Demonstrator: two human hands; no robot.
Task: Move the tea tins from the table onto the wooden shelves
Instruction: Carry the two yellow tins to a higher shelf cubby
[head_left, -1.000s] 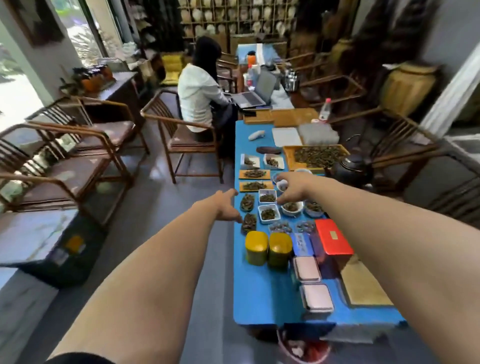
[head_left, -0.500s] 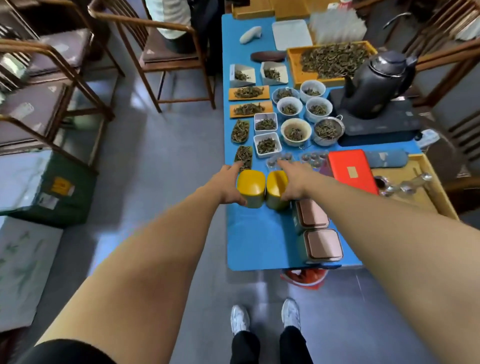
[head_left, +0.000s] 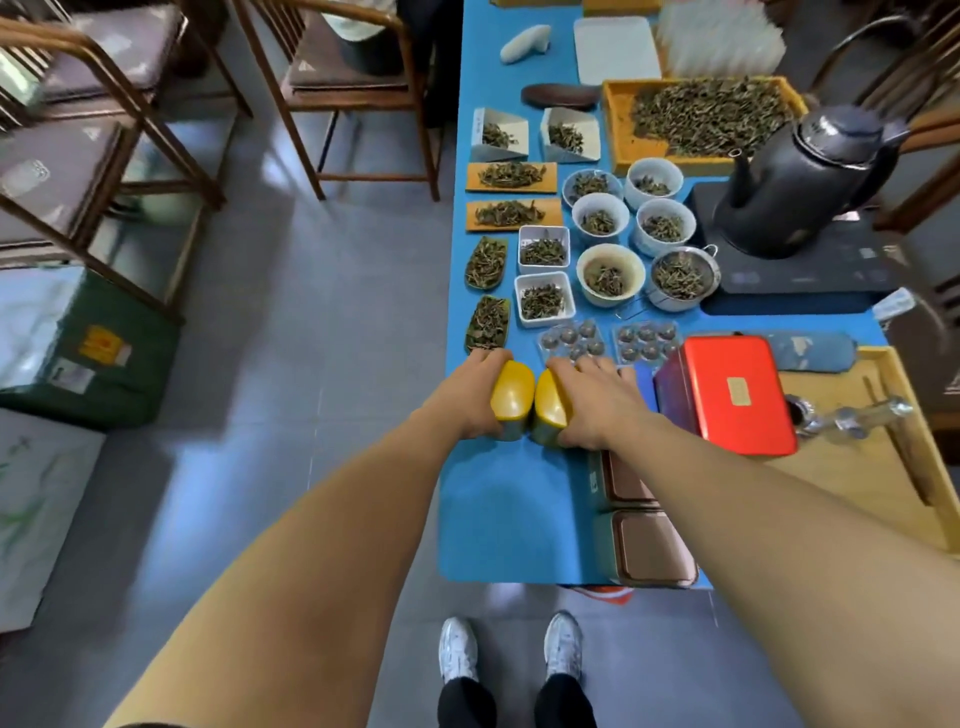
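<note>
Two yellow-lidded tea tins stand side by side on the blue table (head_left: 498, 519). My left hand (head_left: 470, 395) grips the left yellow tin (head_left: 513, 391) from its left side. My right hand (head_left: 597, 397) grips the right yellow tin (head_left: 548, 405) from its right side, fingers over the top. A red flat tin (head_left: 732, 395) lies to the right. Two copper-lidded tins, the nearer (head_left: 652, 545) and the farther (head_left: 621, 480), sit near the table's front edge, partly under my right forearm. No wooden shelves are in view.
Bowls (head_left: 610, 273) and trays of loose tea fill the table behind the tins. A black kettle (head_left: 800, 171) stands on a dark base at the right. Wooden chairs (head_left: 332, 78) line the left aisle. A green box (head_left: 88, 348) lies on the grey floor.
Both hands came down from above the tea bowls and closed around the two yellow tins. My view tilted down and moved closer to the table.
</note>
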